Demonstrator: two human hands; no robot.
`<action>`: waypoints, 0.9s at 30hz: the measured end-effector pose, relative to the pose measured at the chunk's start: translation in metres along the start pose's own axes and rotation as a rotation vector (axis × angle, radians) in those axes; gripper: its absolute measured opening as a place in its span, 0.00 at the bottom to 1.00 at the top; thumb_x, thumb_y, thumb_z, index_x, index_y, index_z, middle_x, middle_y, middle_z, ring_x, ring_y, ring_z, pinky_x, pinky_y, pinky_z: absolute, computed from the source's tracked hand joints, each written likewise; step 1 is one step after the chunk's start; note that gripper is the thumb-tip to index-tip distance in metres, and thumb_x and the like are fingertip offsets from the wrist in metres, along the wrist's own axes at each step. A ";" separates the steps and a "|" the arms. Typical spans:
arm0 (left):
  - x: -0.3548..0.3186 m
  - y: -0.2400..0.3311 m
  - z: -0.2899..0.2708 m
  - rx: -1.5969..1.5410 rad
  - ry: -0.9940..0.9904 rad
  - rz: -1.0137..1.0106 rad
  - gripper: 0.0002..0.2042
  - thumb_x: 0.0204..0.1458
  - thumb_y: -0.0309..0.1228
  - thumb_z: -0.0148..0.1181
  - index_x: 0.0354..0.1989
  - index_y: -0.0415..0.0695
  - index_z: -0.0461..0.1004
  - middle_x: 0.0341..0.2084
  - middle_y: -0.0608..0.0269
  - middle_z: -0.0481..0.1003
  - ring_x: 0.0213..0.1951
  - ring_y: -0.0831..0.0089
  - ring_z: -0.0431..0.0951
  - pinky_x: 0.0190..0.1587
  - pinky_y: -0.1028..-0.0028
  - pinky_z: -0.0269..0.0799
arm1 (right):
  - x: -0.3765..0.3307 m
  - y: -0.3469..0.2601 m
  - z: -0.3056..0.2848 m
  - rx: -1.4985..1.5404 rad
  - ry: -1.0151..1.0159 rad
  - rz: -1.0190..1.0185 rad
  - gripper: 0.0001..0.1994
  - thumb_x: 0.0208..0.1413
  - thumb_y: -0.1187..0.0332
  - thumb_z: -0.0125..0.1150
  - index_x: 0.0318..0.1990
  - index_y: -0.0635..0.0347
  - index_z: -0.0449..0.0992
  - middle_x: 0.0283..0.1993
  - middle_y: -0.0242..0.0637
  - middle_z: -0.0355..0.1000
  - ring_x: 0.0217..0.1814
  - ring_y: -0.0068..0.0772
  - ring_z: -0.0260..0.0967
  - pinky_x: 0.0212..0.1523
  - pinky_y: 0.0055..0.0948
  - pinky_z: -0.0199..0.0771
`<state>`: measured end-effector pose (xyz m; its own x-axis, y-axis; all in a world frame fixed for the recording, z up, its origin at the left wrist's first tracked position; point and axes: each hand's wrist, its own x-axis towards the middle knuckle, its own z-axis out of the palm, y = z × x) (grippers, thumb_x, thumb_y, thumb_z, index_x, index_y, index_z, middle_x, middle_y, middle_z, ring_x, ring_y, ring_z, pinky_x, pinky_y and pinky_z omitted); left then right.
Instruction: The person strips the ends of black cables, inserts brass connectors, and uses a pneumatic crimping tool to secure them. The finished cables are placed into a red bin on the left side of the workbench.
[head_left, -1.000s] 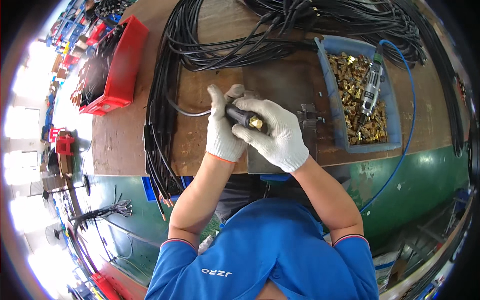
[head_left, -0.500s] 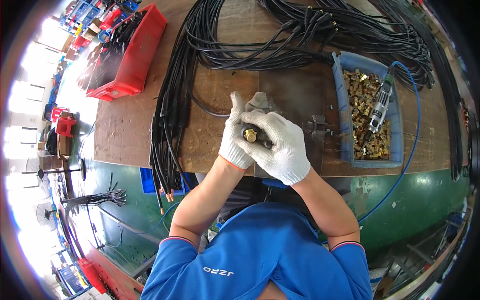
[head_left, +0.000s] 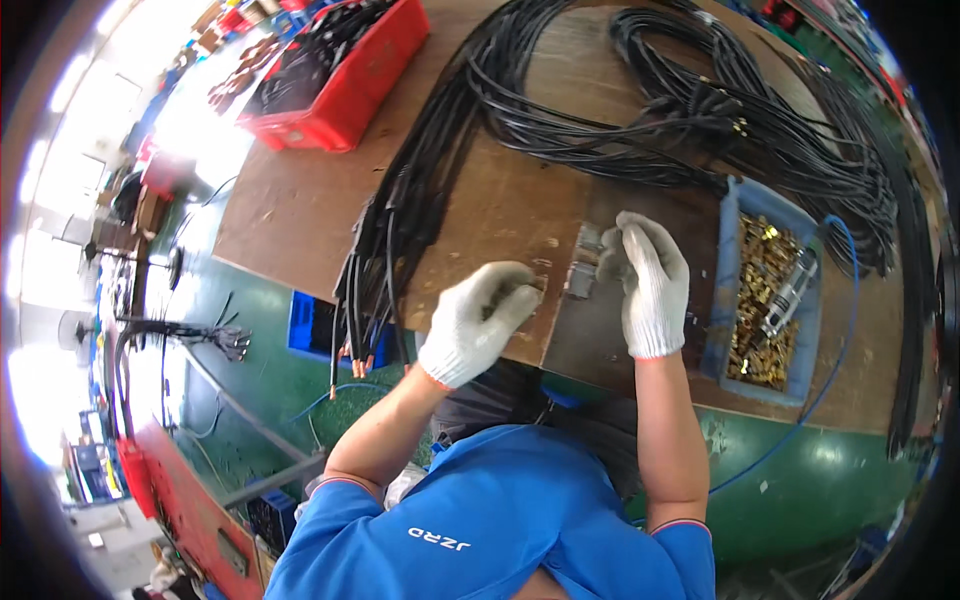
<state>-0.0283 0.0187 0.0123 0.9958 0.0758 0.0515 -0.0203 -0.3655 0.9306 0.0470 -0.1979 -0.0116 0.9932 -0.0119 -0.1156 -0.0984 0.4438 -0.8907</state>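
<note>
Currently: left hand (head_left: 472, 328) half-curled, nothing seen in it | right hand (head_left: 657, 285) part-open, nothing visible gripped, just beside block (head_left: 581, 277) on table (head_left: 300, 215) | step judged: between grips; fresh grip calls for closing either hand | cables (head_left: 412, 200) beyond, leftward | fittings (head_left: 757, 345) in tub (head_left: 714, 335), right, under tool (head_left: 792, 290)

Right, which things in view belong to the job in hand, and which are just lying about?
Likely in the job:
left hand, right hand
grey metal fixture
black cables
blue bin of brass fittings
metal tool resting in the bin

Perhaps just lying about:
red crate of black parts, untouched
blue crate, lower down
</note>
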 end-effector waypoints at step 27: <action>0.034 -0.001 -0.011 0.777 0.212 0.625 0.22 0.50 0.29 0.75 0.56 0.45 0.79 0.46 0.57 0.80 0.49 0.56 0.81 0.56 0.57 0.75 | -0.039 0.022 0.036 -0.948 -0.660 0.145 0.20 0.67 0.53 0.59 0.47 0.65 0.79 0.41 0.60 0.80 0.48 0.67 0.79 0.49 0.55 0.78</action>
<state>0.0049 0.0324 0.0170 0.7892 -0.1998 0.5807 -0.3922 -0.8916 0.2263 0.0079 -0.1550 -0.0111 0.7807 0.5768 -0.2405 0.0566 -0.4486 -0.8920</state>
